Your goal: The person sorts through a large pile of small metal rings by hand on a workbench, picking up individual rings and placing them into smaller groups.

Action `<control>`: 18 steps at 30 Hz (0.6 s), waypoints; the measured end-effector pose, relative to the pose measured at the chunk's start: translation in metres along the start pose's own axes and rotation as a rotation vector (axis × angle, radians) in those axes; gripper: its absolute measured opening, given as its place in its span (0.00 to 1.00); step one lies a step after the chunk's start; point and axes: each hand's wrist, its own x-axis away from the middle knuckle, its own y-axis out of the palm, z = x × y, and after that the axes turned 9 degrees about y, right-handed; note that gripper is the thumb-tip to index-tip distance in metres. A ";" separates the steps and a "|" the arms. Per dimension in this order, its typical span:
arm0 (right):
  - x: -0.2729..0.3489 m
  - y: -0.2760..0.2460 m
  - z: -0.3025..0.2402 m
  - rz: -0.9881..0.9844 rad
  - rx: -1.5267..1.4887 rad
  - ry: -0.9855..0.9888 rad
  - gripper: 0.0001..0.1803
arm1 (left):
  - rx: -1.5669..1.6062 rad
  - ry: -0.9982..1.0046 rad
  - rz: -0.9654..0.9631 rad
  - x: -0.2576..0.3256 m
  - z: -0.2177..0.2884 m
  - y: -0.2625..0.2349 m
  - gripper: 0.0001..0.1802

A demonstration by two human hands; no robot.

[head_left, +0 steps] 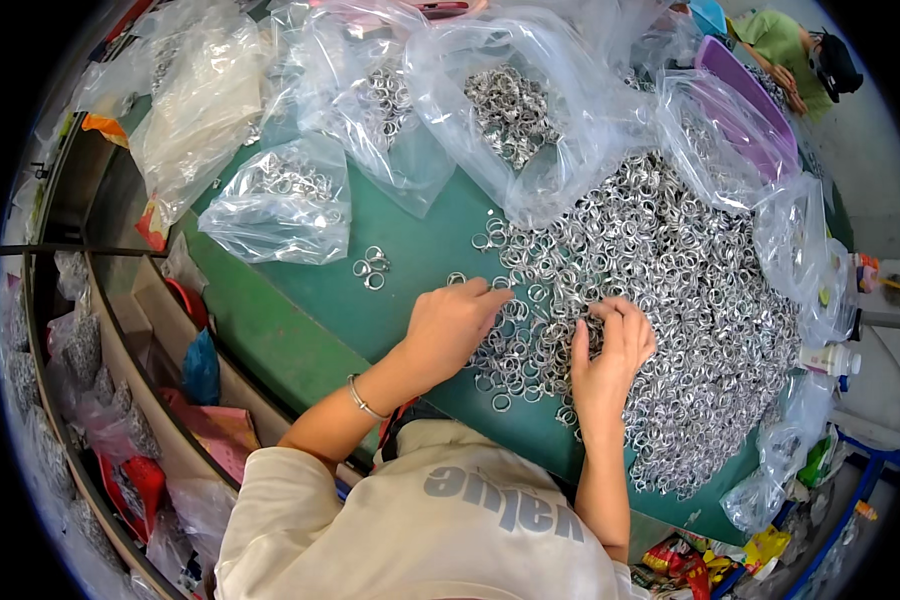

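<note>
While both forearms reach over the near edge of the green desk (320,290), a cream shirt (400,530) with grey lettering fills the nearest part of the view; silver bracelet (367,398) on the left wrist; left hand (450,325) is bent inward at the left fringe of the loose metal rings (710,300), fingertips down by them; its grip is curled, can't tell if a ring is pinched, fingertips too small to read; right hand (615,350) is a bit farther right, over the rings, thumb spread from curled fingers; its grip is half-closed, rings right beneath, can't tell if any are held; hands are apart from each other.

Rings are sparse between the two hands, then build to a thick heap right of the right hand, spreading across the right side of the desk; a small cluster of rings (372,268) lies separate, left of and beyond the left hand.

Farther out, a clear bag (280,205) with rings inside rests past that cluster; a wide-mouthed clear bag (580,130), also holding rings, stands beyond the heap's left part; purple tray (715,65) at far right, partly behind clear plastic; past it, another person in a green top (785,45).
</note>
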 end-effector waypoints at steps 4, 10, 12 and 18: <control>0.001 0.009 -0.008 -0.086 -0.049 -0.080 0.06 | -0.071 0.058 -0.108 -0.013 0.001 0.004 0.03; -0.005 0.011 -0.014 -0.151 -0.044 -0.077 0.04 | -0.112 0.084 -0.145 -0.016 -0.003 0.007 0.02; -0.006 0.003 -0.009 -0.078 -0.084 -0.039 0.03 | -0.062 0.047 -0.093 -0.016 -0.002 0.004 0.02; 0.003 -0.007 0.000 -0.248 -0.796 0.386 0.04 | 0.452 -0.146 -0.003 -0.016 -0.003 -0.010 0.05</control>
